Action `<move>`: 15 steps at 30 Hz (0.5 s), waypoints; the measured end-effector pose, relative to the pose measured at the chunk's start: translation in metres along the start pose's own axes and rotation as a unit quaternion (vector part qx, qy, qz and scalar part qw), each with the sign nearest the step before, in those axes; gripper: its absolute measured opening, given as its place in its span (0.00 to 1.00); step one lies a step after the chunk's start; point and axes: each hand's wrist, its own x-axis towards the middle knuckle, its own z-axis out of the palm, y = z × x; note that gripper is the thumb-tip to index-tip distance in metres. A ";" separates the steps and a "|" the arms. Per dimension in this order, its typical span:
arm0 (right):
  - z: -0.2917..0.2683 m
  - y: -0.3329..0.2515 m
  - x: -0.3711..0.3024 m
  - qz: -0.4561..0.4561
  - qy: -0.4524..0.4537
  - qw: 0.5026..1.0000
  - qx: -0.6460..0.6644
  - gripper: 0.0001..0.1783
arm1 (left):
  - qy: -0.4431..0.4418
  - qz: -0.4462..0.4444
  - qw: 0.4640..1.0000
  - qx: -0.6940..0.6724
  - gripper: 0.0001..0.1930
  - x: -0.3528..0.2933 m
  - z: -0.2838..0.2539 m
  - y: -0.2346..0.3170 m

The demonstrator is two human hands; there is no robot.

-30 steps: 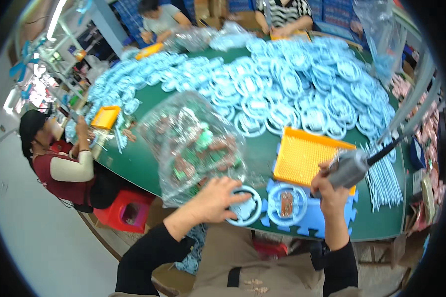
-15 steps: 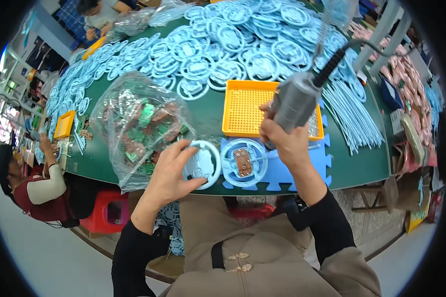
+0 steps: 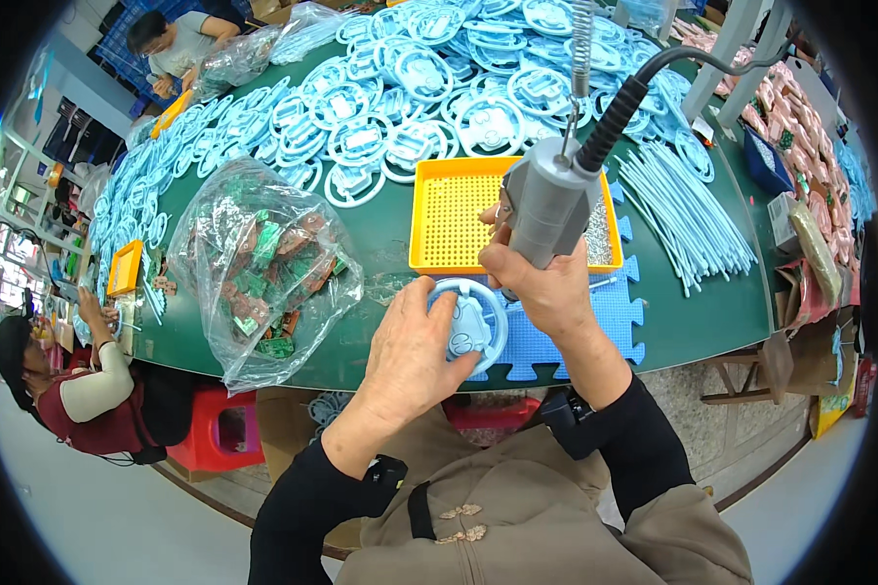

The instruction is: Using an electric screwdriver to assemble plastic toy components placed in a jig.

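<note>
My left hand [image 3: 405,356] grips the edge of a light-blue, wheel-shaped plastic part [image 3: 471,327], fingers at its far left rim and thumb at the near side. It lies at the left end of a blue foam mat [image 3: 605,327]; anything beneath it is hidden. In my right hand [image 3: 548,288] is a grey electric screwdriver [image 3: 554,210], tilted, with a black cable and a coiled spring at its top. The driver's tip is mostly covered by my fingers, right of the wheel part. Just behind stands a yellow tray [image 3: 421,219] with a perforated base and small metal pieces at its right.
A clear bag of green and brown circuit boards [image 3: 268,278] lies left. Blue plastic wheels [image 3: 356,136] heap along the back. Light-blue rods [image 3: 688,219] lie right, near metal posts [image 3: 732,83]. One person [image 3: 83,390] sits left, another [image 3: 180,49] at the far left.
My left hand has carried the wheel part rightward to where a similar wheel with a brown circuit board lay; that one no longer shows. The screwdriver has shifted slightly left and stands more upright.
</note>
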 end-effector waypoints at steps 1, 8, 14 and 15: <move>-0.002 0.001 0.000 -0.001 0.002 1.000 0.002 0.21 | -0.002 0.002 1.000 0.002 0.33 0.001 0.000 0.001; -0.003 0.002 -0.002 -0.027 -0.004 0.999 -0.023 0.18 | -0.007 -0.007 1.000 -0.010 0.33 0.002 -0.001 -0.002; -0.005 0.001 -0.002 -0.030 -0.010 0.999 -0.040 0.19 | 0.007 -0.024 1.000 -0.017 0.33 0.002 0.000 0.005; -0.004 0.001 -0.003 -0.023 -0.008 0.999 -0.037 0.19 | 0.008 -0.025 1.000 -0.010 0.33 0.001 0.000 0.006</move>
